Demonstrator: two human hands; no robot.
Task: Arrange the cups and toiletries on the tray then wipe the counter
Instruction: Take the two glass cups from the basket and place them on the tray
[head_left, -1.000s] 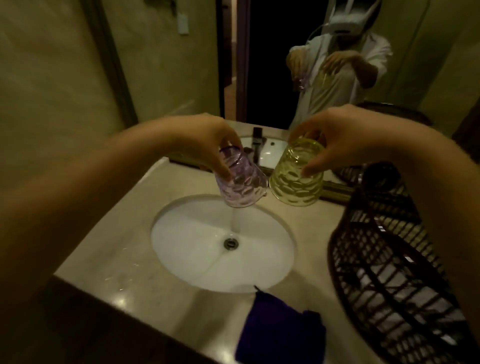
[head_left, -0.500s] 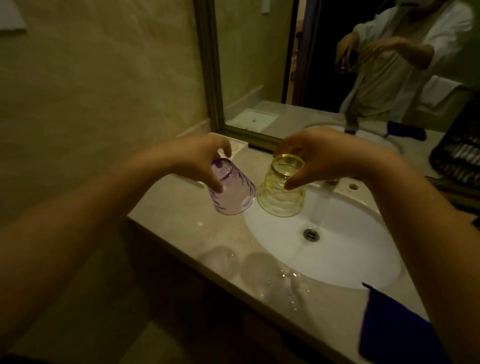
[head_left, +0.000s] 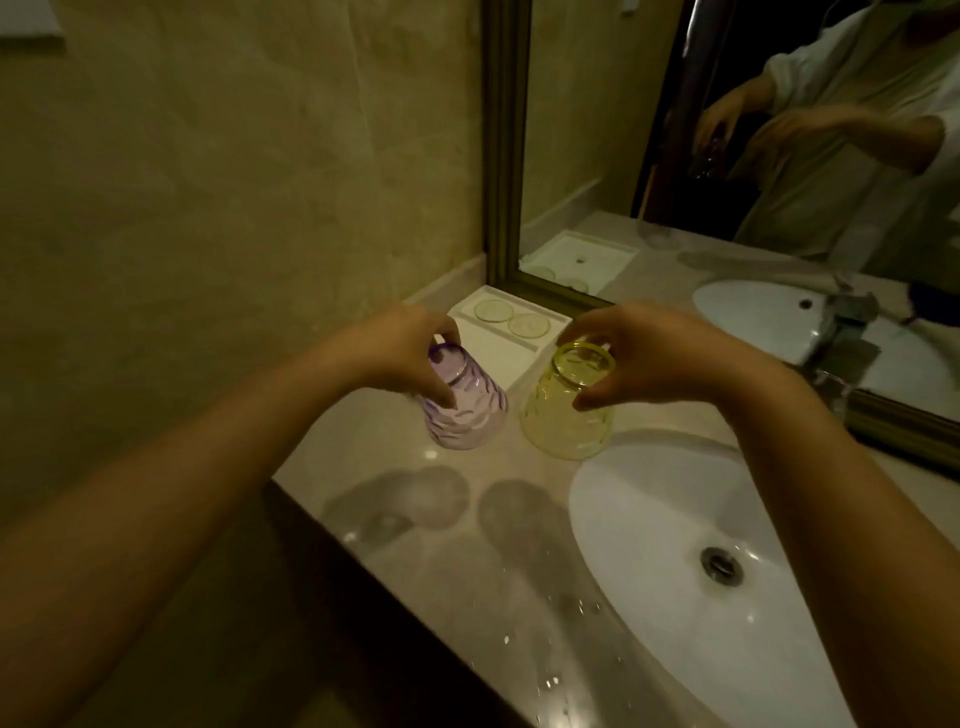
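My left hand (head_left: 402, 353) grips a purple patterned glass cup (head_left: 470, 410), held upside down just above the counter (head_left: 395, 431). My right hand (head_left: 654, 356) grips a yellow patterned glass cup (head_left: 563, 421), also upside down, beside the purple one. Both cups hover in front of a white tray (head_left: 519, 358) that lies in the corner by the wall and mirror. Two round coasters (head_left: 511, 317) rest on the tray's far part.
A white oval sink (head_left: 675, 545) with a drain (head_left: 721, 566) fills the right of the counter. A faucet (head_left: 844, 358) stands behind it under the framed mirror (head_left: 504, 156). Water drops dot the counter's front edge (head_left: 519, 639). A tiled wall bounds the left.
Both hands have carried the cups left, away from the sink and toward the corner tray, and lowered them near the counter. The blue cloth and dark basket have left the view.
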